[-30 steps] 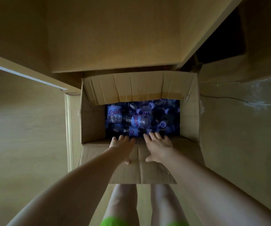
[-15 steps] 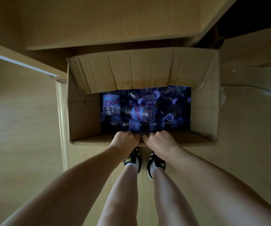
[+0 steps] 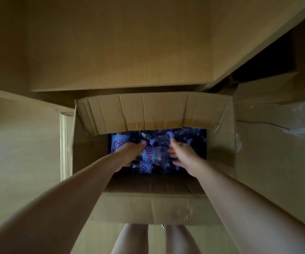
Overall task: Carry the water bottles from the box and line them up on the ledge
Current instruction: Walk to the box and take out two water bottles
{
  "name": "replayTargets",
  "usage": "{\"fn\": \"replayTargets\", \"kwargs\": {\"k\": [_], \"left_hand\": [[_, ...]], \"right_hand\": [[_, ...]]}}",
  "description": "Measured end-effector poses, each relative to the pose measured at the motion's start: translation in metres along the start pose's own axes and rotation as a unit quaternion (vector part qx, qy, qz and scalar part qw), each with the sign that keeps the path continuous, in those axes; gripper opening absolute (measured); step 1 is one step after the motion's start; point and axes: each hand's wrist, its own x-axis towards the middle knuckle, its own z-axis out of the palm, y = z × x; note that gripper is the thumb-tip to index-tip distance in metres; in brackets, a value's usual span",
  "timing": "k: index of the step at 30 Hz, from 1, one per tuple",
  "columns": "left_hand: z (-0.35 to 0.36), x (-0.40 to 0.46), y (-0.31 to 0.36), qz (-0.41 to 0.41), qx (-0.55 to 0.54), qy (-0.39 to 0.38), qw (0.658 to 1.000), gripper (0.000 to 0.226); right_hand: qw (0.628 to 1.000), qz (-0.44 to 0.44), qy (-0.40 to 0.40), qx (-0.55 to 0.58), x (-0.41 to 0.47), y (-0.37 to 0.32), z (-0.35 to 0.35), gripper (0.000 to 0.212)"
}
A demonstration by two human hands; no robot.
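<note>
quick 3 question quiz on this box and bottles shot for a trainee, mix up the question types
1. True or false: both hands are down inside the cardboard box.
2. Multiple choice: the bottle with the label facing up in the middle of the pile lies A) left of both hands, B) between the left hand and the right hand, C) right of both hands.
3. Short answer: how do the water bottles lie in the box?

Key
1. True.
2. B.
3. In a loose jumble, mostly on their sides, not in rows.
</note>
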Motion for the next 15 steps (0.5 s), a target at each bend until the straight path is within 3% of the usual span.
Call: {"fn": "replayTargets", "kwargs": {"k": [2,4,6,8,10,12,15], "left_hand": [[-0.014,0.014,0.016,-0.005,-0.254,0.065,0.965,0.040],[-0.026,0.023,0.026,-0.019,-0.440,0.066,0.896,0.027],[-0.034,0.029,0.029,-0.026,-0.552,0.059,0.831,0.019],[-0.034,0.033,0.026,-0.020,-0.609,0.054,0.791,0.025],[-0.030,0.032,0.018,-0.028,-0.608,0.083,0.789,0.042],[-0.024,0.029,0.007,-0.031,-0.585,0.108,0.803,0.038],[-0.021,0.016,-0.005,-0.016,-0.584,0.122,0.802,0.029]], "right_hand": [[0.973,0.015,0.030,0.229,0.010,-0.019,-0.004,0.043],[0.913,0.024,0.037,0.406,0.019,-0.032,-0.008,0.050],[0.849,0.024,0.020,0.527,0.025,-0.045,-0.014,0.056],[0.810,0.035,0.009,0.585,0.026,-0.053,-0.020,0.061],[0.816,0.055,0.021,0.575,0.021,-0.052,-0.017,0.056],[0.830,0.059,0.044,0.553,0.015,-0.042,-0.009,0.042],[0.818,0.048,0.047,0.572,0.004,-0.030,0.003,0.048]]}}
